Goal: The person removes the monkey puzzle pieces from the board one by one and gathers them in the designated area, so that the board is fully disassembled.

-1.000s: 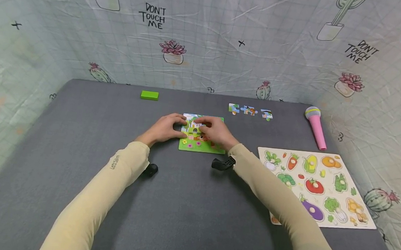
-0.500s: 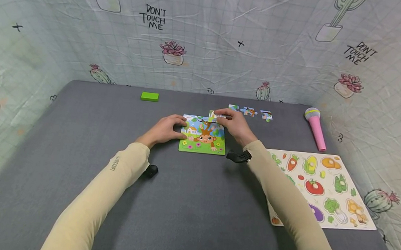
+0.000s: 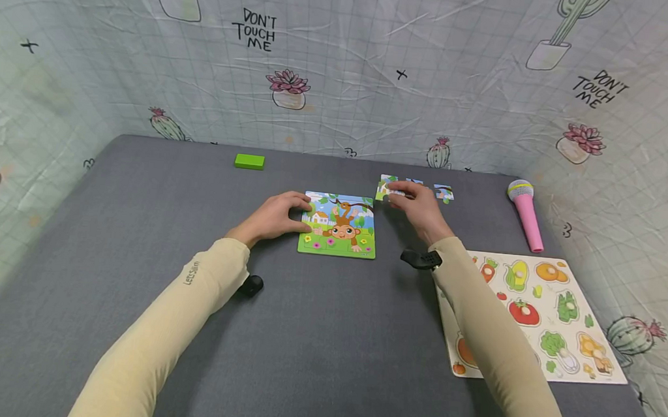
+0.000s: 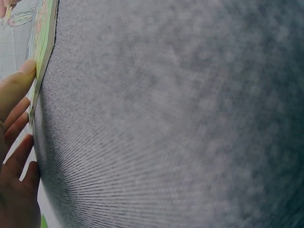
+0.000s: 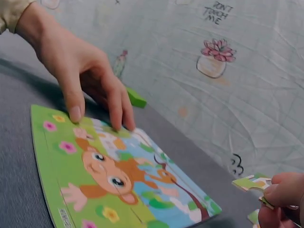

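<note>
A square puzzle board (image 3: 337, 245) with an upside-down monkey picture lies on the grey table. My left hand (image 3: 277, 216) rests at its left edge, with fingertips and thumb touching the board; the right wrist view also shows this left hand (image 5: 78, 66). Beyond the board's far right corner, my right hand (image 3: 419, 209) pinches a green-and-white puzzle piece (image 5: 248, 183) between thumb and finger. Just behind the right hand are several loose puzzle pieces (image 3: 444, 192), partly hidden by its fingers. In the left wrist view the board's edge (image 4: 45, 52) shows beside the left thumb.
A cream vegetable peg board (image 3: 535, 342) lies at the right, partly under the right forearm. Behind it is a pink toy microphone (image 3: 527, 217). A green block (image 3: 249, 162) sits at the back left. A patterned cloth (image 3: 345, 72) hangs behind the table.
My right hand has moved from over the monkey board to the right and back, carrying the puzzle piece to beside the loose pieces. The left hand has stayed at the board's left edge.
</note>
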Available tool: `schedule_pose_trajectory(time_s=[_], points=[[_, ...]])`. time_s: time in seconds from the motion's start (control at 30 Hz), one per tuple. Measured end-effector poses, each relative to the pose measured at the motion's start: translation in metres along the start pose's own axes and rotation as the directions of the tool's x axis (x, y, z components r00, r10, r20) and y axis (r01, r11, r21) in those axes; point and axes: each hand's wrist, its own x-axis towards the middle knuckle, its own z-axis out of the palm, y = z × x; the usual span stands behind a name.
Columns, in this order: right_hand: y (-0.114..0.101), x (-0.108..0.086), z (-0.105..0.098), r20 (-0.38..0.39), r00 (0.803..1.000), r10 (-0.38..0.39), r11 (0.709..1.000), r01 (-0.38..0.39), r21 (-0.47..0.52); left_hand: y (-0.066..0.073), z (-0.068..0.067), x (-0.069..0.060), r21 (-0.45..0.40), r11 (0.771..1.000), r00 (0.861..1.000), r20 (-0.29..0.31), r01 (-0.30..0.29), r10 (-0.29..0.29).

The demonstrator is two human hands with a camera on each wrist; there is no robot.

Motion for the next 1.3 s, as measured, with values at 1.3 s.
schedule_pose_trajectory(time_s=[1.3], points=[[0.025,0.022,-0.006,-0.066,0.996,-0.053,0.927,0.025,-0.373,0.004,0.0,-0.002,0.008,1.0,1.0,0.0,0.012,-0.012]])
